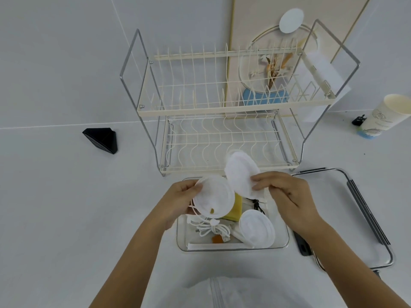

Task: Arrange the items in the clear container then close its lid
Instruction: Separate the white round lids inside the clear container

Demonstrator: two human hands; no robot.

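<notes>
A clear container (231, 247) stands open on the white table in front of me. Inside lie a white coiled cable (211, 228), a yellow sponge (234, 210), a white cup lid (256, 227), a small orange piece (216, 239) and a black cord (258, 205). My left hand (180, 200) holds a white cup lid (214, 197) above the container's left side. My right hand (287, 192) pinches a white round pad (241, 174) above the container's far edge. The container's clear lid (364, 216) lies flat to the right.
A cream two-tier dish rack (222, 112) stands just behind the container. A black triangular object (101, 140) sits at the left. A paper cup (384, 116) and a small black clip (358, 120) are at the far right. A dark flat item (302, 245) lies beside the container.
</notes>
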